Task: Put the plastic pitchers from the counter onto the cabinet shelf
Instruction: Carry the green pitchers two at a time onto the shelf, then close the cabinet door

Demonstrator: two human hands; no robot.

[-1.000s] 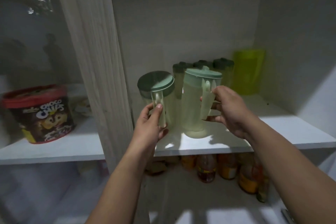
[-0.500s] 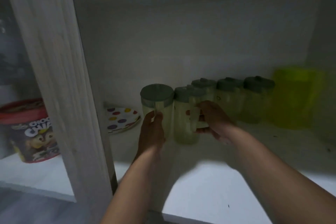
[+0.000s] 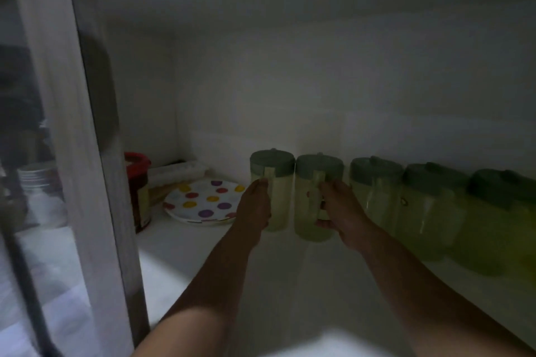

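Two pale green plastic pitchers with dark green lids stand side by side deep on the white cabinet shelf [image 3: 261,284]. My left hand [image 3: 255,207] grips the handle of the left pitcher [image 3: 280,182]. My right hand [image 3: 340,211] grips the handle of the right pitcher [image 3: 307,206]. Both pitchers are upright and look to be resting on the shelf near the back wall. Three more lidded pitchers [image 3: 377,197] continue the row to the right.
A polka-dot plate [image 3: 203,200] lies left of the pitchers. A red-lidded tub [image 3: 139,191] stands behind the wooden cabinet post [image 3: 95,153]. A bright yellow-green container [image 3: 510,240] ends the row at the right. Bare shelf shows in front.
Both hands have carried the two pitchers from the shelf's front edge back toward the rear wall, in line with the other pitchers. The camera has leaned further into the cabinet.
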